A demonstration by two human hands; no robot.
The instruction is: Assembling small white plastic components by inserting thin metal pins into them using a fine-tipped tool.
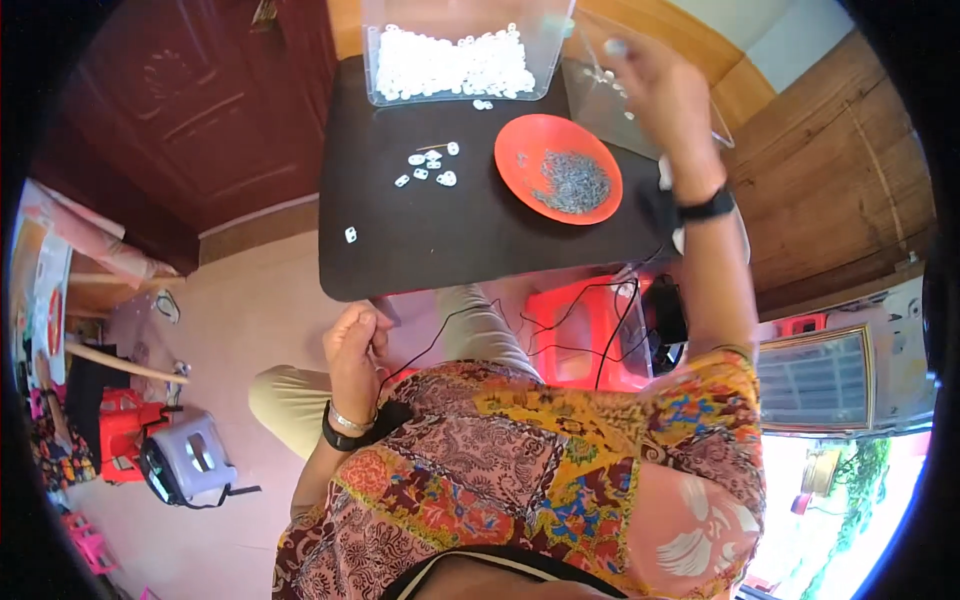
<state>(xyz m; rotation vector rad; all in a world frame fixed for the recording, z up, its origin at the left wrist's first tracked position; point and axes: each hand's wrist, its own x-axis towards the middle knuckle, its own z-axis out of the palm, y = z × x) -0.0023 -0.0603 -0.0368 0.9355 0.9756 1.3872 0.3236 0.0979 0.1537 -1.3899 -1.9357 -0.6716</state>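
My right hand (665,100) reaches over a second clear bin (580,85) at the far right of the dark table. Its fingers pinch a small white plastic piece (615,47), blurred by motion. My left hand (355,345) is closed just off the table's near edge, above my knee; what it may hold is hidden. An orange-red plate (520,165) with a heap of small grey metal parts (577,183) stands between the bins and the near edge. To its left lie several loose white plastic pieces (447,179) and a thin brown stick (432,148).
A clear bin (372,90) full of white pieces (450,65) stands at the table's (400,250) back. One white piece (351,235) lies near the left edge. Black cables (570,315) hang below beside a red stool (560,350). A wooden panel (830,170) is at right.
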